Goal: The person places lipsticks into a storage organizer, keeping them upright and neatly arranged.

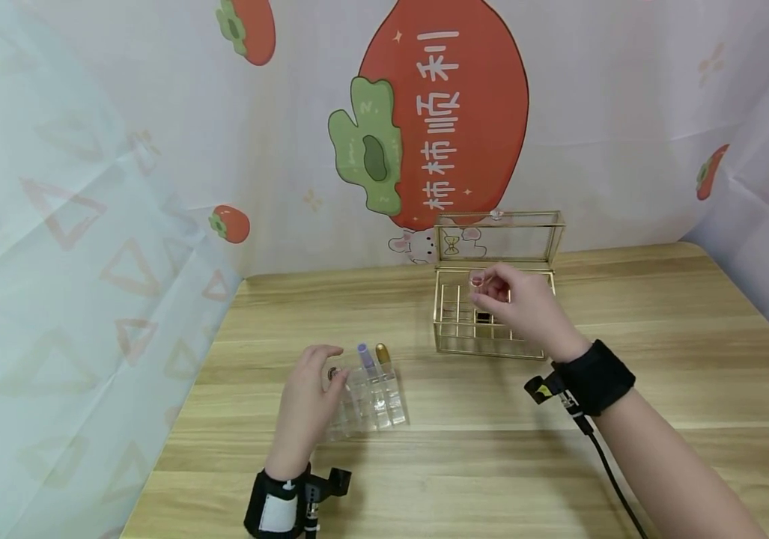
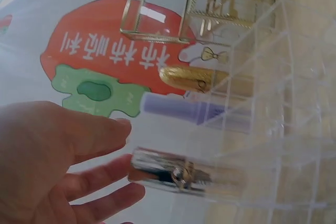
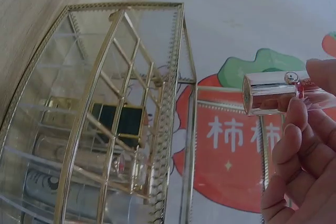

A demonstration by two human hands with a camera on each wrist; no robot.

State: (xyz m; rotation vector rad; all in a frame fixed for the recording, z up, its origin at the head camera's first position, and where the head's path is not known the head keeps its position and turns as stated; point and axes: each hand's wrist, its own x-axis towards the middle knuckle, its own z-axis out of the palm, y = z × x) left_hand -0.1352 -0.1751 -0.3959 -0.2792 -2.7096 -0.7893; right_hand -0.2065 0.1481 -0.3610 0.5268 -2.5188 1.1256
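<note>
My right hand (image 1: 526,303) pinches a shiny silver lipstick tube (image 3: 262,90) between thumb and fingers, above the gold-framed glass box (image 1: 435,307). The tube lies sideways in the right wrist view, beside the box's dividers. At the clear acrylic organizer (image 1: 394,400), my left hand (image 1: 303,404) has its fingers spread apart. Its fingertips are right at the end of another silver lipstick tube (image 2: 163,169), which stands in the organizer. A purple tube (image 2: 173,108) and a gold bullet-shaped lipstick tube (image 2: 186,78) stand in slots beside that one.
The glass box's lid (image 1: 499,218) is raised at the back. Inside the box, a dark square-topped item (image 3: 118,119) and several tubes (image 3: 63,187) sit among gold dividers. A printed curtain (image 1: 600,150) hangs behind the wooden table (image 1: 465,449). A cable (image 1: 606,457) trails from the right wrist.
</note>
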